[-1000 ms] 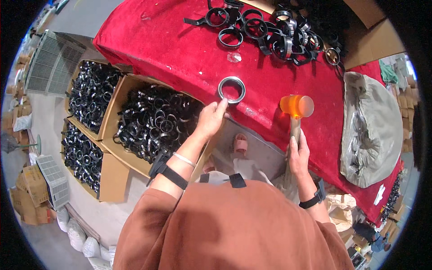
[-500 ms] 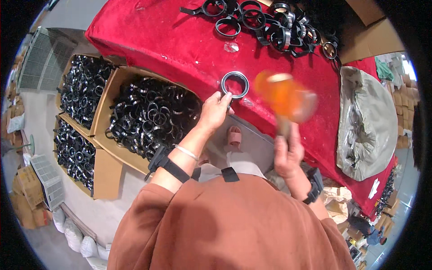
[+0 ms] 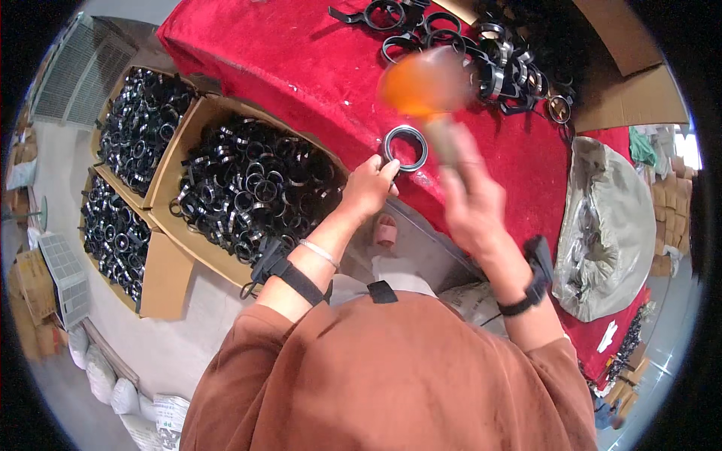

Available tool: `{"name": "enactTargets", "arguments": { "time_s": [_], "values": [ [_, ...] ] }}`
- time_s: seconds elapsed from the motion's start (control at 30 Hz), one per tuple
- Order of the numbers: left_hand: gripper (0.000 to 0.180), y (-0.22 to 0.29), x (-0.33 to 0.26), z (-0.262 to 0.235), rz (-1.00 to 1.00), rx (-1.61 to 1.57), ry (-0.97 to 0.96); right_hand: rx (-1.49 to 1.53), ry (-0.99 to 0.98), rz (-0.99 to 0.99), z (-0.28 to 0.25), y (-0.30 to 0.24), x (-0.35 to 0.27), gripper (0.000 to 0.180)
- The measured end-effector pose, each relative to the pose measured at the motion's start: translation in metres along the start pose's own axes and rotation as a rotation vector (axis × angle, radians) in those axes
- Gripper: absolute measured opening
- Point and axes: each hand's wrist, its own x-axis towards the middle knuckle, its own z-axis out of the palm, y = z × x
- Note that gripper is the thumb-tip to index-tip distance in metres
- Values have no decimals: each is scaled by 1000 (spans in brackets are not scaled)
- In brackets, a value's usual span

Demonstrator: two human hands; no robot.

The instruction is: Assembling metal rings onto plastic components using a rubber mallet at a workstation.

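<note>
My left hand (image 3: 371,186) pinches the near-left side of a black ring with a silver metal inner rim (image 3: 405,148), at the edge of the red-covered table (image 3: 293,75). In my right hand (image 3: 474,197) is a mallet with an orange, blurred head (image 3: 421,84), its handle gripped in closed fingers. The mallet's head is raised beyond the ring, in front of a heap of similar black and silver rings with short arms (image 3: 492,68). Motion smears the mallet, so the exact shape of its head does not show.
Left of the table, cardboard boxes (image 3: 169,177) hold many black and silver ring parts. A grey-green cloth sack (image 3: 617,248) lies open on the table's right side. An open carton (image 3: 632,98) stands at the far right. White sacks (image 3: 101,376) lie on the floor.
My right hand has swung the mallet upward and to the left, from right of the ring to beyond it. My left hand keeps its pinch on the ring.
</note>
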Motion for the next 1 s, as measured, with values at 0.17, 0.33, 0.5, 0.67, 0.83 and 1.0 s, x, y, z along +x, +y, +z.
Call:
{"name": "enactTargets", "arguments": {
  "time_s": [0.17, 0.33, 0.5, 0.67, 0.83, 1.0],
  "values": [
    [43, 15, -3, 2, 11, 101, -5, -6, -273, 200, 5, 23, 27, 49],
    [42, -3, 1, -7, -44, 109, 17, 81, -17, 201, -30, -6, 39, 43],
    [44, -3, 6, 1, -31, -54, 29, -121, 5, -8, -17, 41, -7, 43],
    [44, -4, 4, 2, -29, -17, 22, -139, -247, 375, -44, 42, -8, 44],
    [42, -9, 3, -6, 3, -135, 35, 60, -112, 236, -33, 5, 17, 46],
    [38, -4, 11, 5, 44, -190, 57, 6, -376, 290, -16, 27, 29, 47]
  ]
}}
